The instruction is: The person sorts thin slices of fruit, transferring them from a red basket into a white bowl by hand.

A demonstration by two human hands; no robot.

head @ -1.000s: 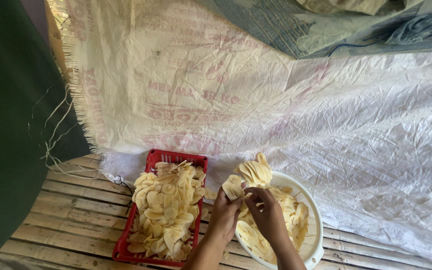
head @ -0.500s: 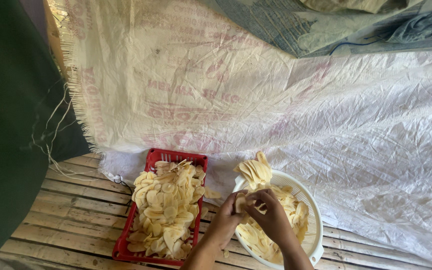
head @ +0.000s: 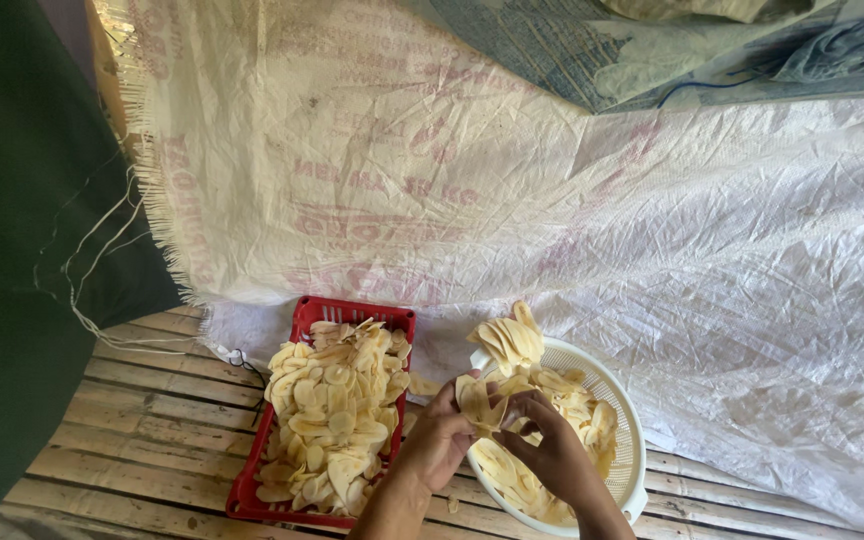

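Both hands meet over the near-left rim of a white basket, pinching a small bunch of pale slices (head: pixel 477 400) between them. The left hand (head: pixel 439 440) has its fingers curled up around the bunch from the left, thumb pressed against the slices; the right hand (head: pixel 550 450) closes on the same bunch from the right, fingertips bent in over the top edge. The held slices are thin, flat, oval pieces, cream to light yellow, stacked loosely face to face so their edges fan out a little above the fingers. Under and behind the hands, the white basket (head: pixel 632 440) is round, with a perforated wall, and holds more of the same slices (head: pixel 572 400), some lying flat, some standing in a fanned cluster at the far-left rim. Just to the left, apart from the basket, stands a red tray (head: pixel 304 318), rectangular and heaped with the same pale slices (head: pixel 332 410), which spill close to its edges. Both containers sit on a slatted bamboo platform (head: pixel 132 440). A crumpled white woven sheet (head: pixel 572 220) with faded pink print covers the ground beyond, its frayed edge on the left, beside dark green cloth (head: pixel 12 250).
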